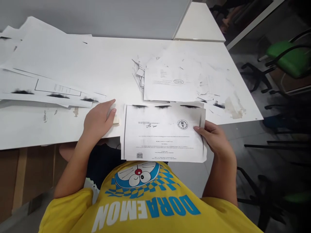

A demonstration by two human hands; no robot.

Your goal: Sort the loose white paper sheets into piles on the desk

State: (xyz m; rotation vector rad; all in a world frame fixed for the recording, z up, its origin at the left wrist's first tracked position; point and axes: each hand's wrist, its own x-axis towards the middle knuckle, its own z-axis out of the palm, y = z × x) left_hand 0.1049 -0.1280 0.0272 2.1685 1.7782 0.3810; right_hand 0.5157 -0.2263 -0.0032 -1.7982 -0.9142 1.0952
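My right hand grips the right edge of a printed paper sheet, thumb on top. The sheet appears upside down to me, with a round seal, a signature, a small square code and black smudges along its far edge. It overhangs the table's front edge. My left hand is over the table to the left of the sheet, its fingers stretched and thumb apart. Close by its thumb is a small cream block, partly hidden, whose kind I cannot make out.
Large smudged papers are heaped at the left of the white table. Another stamped sheet lies beyond my sheet, with torn scraps at its left. A green office chair stands to the right. A grey panel borders the far side.
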